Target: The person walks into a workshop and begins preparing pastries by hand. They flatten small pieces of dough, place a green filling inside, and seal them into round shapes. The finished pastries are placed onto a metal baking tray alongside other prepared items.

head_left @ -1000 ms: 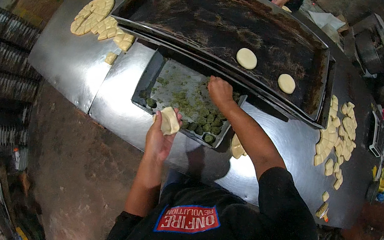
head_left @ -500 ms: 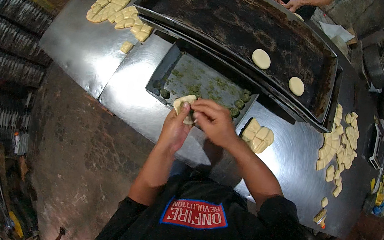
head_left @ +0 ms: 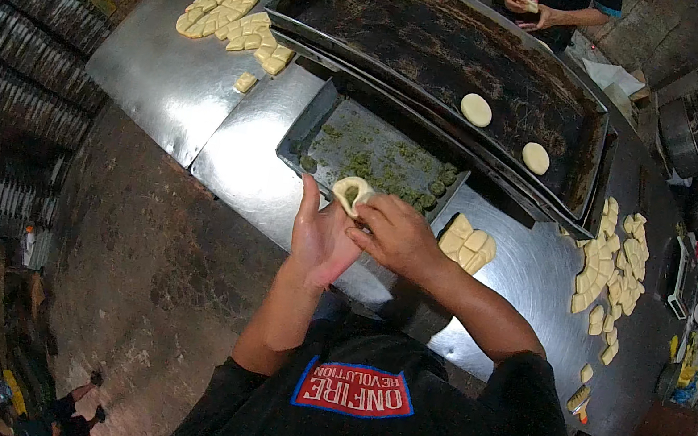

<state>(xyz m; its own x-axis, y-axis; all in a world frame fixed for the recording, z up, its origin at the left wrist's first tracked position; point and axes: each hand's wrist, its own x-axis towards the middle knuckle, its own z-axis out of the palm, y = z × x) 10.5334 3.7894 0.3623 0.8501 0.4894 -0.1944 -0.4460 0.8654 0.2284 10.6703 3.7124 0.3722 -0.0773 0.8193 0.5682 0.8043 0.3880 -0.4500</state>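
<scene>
A cupped piece of dough with green filling showing inside is held in front of me, over the near edge of a shallow metal tray. My left hand is palm up and flat, thumb spread away, with the dough at its fingertips. My right hand pinches the dough's right side with bent fingers. The tray holds crumbly green filling, spread thin, and several rolled green balls at its right end. Beside my right hand lies a scored slab of dough on the metal table.
Behind the tray stands a large dark baking pan with flat dough rounds. More cut dough lies at the left and right. A brush sits near the right edge. Across the table, another person's hands hold dough.
My left hand has opened flat, thumb swinging away from the dough. The dough has turned so its filled hollow shows. A person's legs have come into view at the lower left.
</scene>
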